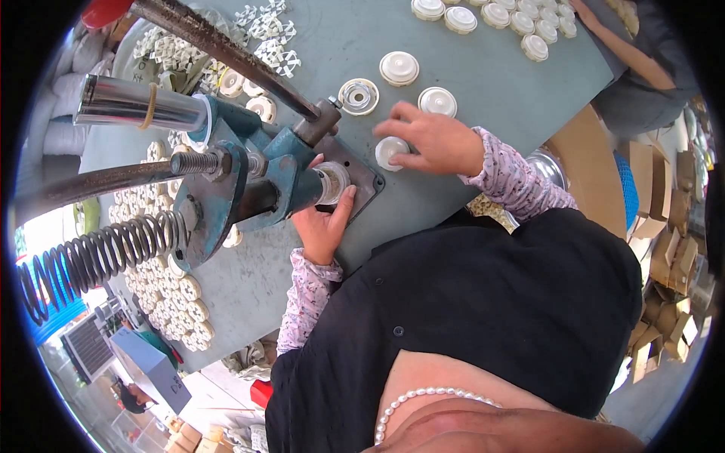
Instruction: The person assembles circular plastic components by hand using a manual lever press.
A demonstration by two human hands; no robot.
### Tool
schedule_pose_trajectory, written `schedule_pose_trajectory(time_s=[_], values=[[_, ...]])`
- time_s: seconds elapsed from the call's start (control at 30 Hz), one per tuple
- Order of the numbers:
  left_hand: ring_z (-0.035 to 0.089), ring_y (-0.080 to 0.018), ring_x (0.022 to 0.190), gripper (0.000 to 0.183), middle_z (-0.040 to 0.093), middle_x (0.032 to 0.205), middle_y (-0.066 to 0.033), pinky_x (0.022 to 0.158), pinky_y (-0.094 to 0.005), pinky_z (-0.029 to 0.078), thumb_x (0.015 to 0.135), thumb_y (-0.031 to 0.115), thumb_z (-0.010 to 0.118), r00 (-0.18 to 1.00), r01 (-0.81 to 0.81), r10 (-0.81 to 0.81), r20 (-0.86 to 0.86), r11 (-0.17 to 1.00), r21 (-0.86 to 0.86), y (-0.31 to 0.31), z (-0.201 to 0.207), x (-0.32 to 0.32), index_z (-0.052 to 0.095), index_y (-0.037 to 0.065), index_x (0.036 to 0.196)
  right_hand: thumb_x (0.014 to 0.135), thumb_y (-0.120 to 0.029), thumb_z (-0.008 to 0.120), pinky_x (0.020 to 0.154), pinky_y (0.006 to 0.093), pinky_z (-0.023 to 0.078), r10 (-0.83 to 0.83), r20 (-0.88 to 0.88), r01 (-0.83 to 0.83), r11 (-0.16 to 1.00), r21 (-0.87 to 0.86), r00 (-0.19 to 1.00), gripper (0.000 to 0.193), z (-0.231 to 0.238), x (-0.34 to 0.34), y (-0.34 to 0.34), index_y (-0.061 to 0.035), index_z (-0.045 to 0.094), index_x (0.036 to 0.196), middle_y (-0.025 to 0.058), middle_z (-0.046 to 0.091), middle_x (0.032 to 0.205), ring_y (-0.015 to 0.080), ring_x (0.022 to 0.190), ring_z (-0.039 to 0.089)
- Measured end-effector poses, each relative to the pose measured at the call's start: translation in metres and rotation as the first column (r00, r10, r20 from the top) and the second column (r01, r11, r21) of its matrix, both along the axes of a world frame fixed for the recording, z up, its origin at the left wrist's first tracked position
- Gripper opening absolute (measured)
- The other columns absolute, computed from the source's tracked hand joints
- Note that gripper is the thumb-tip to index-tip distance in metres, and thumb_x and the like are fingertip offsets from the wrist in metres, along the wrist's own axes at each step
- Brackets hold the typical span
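Note:
My left hand [325, 226] is curled round a pale round part [334, 181] under the ram of a green hand press [291, 181]. Its thumb and fingers lie against the part's rim, and the ram hides some of it. Out over the table to the right, my right hand [438, 143] has its thumb on a small white round cap [391, 153], with the index finger by the cap's far edge. The other fingers are slightly blurred. Beyond this hand lie two white domed discs [399, 68] and a cream ring with a metal centre [359, 97].
The press has a long lever [234, 60] and a coil spring [113, 249]. Cream rings [174, 302] crowd the table's left side. White clips [268, 34] are heaped at the far left, and several finished-looking discs [521, 23] at the far right. Another person's arm [627, 45] shows there.

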State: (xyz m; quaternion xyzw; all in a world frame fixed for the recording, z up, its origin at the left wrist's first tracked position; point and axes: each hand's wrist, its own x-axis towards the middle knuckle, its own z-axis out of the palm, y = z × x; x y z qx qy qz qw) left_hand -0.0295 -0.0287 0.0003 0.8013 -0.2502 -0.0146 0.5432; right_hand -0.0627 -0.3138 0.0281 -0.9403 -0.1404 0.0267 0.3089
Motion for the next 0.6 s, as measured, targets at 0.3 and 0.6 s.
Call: schedule_pose_trajectory(time_s=[0.3,0.6], values=[[0.064,-0.0267,0.126,0.059,0.067,0.138,-0.0143,0.108,-0.0389,0.049,0.080,0.009,0.089,1.000,0.019,-0.018,0.013,0.991,-0.132,0.001,-0.002,0.005,0.066,-0.001,0.132,0.087,-0.031,0.083,0.091,0.0435,0.058,-0.088,0.075,0.074,0.981,0.177,0.993,0.050,0.024,0.040,0.003,-0.0083,0.067,0.129,0.0126,0.062,0.122,0.0343,0.103,0.070],[0.057,-0.0291,0.136,0.063,0.065,0.138,-0.0158,0.116,-0.0423,0.043,0.076,0.003,0.089,0.986,0.116,-0.137,-0.097,0.973,-0.199,0.009,0.000,0.013,0.063,-0.002,0.133,0.093,-0.037,0.077,0.099,0.0458,0.055,-0.222,0.179,0.218,0.975,0.040,0.958,0.052,-0.033,0.083,0.012,-0.0072,0.065,0.133,0.0164,0.063,0.128,0.0376,0.113,0.067]])
